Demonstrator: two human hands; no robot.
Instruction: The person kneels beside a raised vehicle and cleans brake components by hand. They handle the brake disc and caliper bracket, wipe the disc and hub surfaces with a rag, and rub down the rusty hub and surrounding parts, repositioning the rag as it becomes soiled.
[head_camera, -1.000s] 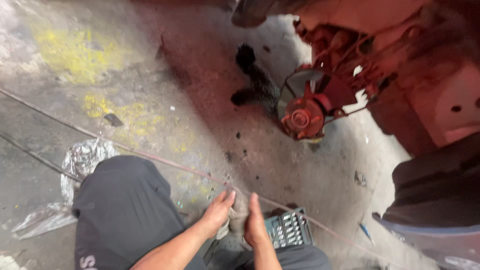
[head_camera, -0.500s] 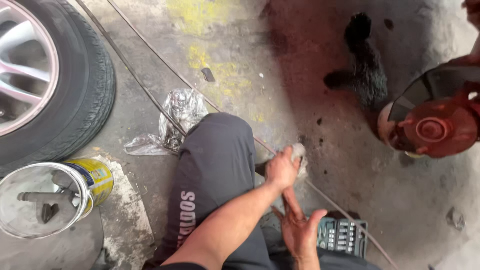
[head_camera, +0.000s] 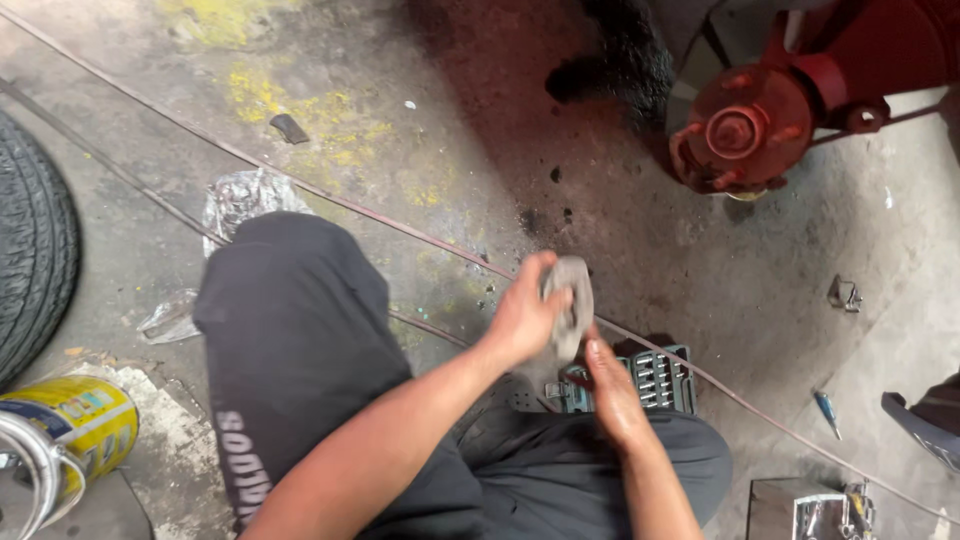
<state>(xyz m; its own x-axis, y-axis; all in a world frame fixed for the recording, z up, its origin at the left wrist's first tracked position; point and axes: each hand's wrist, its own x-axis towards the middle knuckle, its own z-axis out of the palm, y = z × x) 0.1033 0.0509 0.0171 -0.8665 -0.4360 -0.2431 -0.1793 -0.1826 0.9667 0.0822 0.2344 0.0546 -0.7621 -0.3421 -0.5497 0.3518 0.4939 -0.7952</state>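
Concrete floor (head_camera: 330, 110) fills the view – grey, stained, w/ yellow paint patches far left and a dark oily patch far centre. A thin cable (head_camera: 400, 228) runs across it diagonally from far left to near right.

Black tyre (head_camera: 35, 260) at the left edge, only partly in frame. Person's legs in dark trousers (head_camera: 300, 350) take up the near centre, knees pointing away from the camera.

Red wheel hub (head_camera: 735, 130) far right, w/ a brake disc edge behind it, well apart from the hands.

Yellow tin (head_camera: 75, 425) near left, lying beside a round metal rim. Crumpled clear plastic (head_camera: 240, 200) on the floor just beyond the left knee.

Dark green socket case (head_camera: 645, 380) lies open on the floor, just under and beyond the hands, rows of sockets showing.

Left hand (head_camera: 525, 315) – its grip is closed around a grey, flat, dusty pad-shaped part (head_camera: 572, 305), fingers wrapped over the far edge. The part sits upright between both hands, above the socket case, centre of the scene. Right hand (head_camera: 608, 385) touches the part's near lower edge w/ its fingertips; palm mostly flat, can't tell if it actually clasps anything.

Small bits on the right floor: a metal clip (head_camera: 845, 293), and a blue-handled tool (head_camera: 826, 408) nearer. Shiny metal box (head_camera: 800, 510) at the near right edge.
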